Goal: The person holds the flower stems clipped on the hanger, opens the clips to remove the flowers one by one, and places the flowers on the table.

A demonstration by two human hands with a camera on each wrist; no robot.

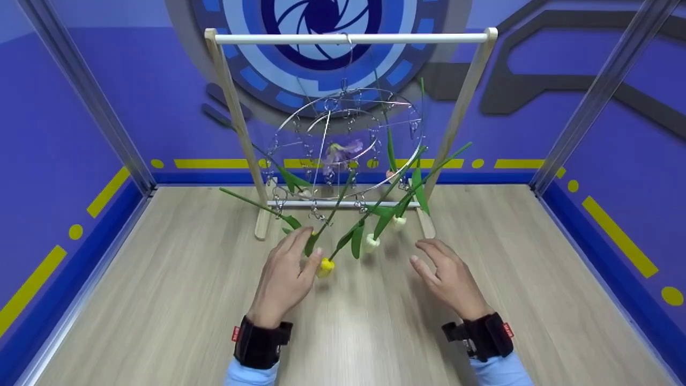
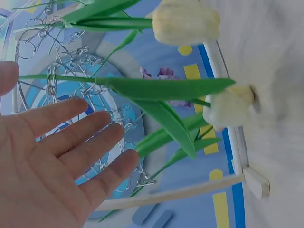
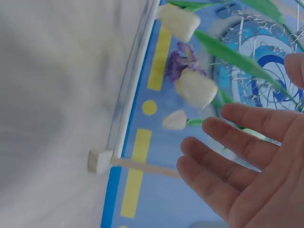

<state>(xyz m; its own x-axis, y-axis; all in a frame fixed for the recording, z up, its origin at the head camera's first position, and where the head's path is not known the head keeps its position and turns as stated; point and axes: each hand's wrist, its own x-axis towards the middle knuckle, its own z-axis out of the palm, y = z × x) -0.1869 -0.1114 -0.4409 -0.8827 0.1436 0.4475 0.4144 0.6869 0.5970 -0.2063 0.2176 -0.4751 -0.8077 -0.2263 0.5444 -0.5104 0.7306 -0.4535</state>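
A round metal clip hanger (image 1: 411, 161) dangles from the rack, with artificial flowers hanging heads down from its clips. My left hand (image 1: 286, 276) is held at the front left, fingers extended, with a yellow tulip (image 1: 325, 267) just beside its thumb. To the right, my right hand (image 1: 453, 279) is held out with its fingers parted and slightly bent, holding nothing. Between the hands hang two white tulips (image 1: 372, 243), their green leaves spreading around the stems. A purple flower (image 1: 343, 152) shows inside the rings. In the wrist views both palms (image 2: 42, 166) (image 3: 270, 185) are bare.
The wooden rack (image 1: 228, 86) with a white top bar (image 1: 418, 38) stands on the wood-grain table (image 1: 177, 300) near the back wall. A pale pink tulip (image 3: 175, 120) hangs farther back. Blue panels with yellow marks (image 1: 619, 236) and metal posts (image 1: 595, 91) enclose the table.
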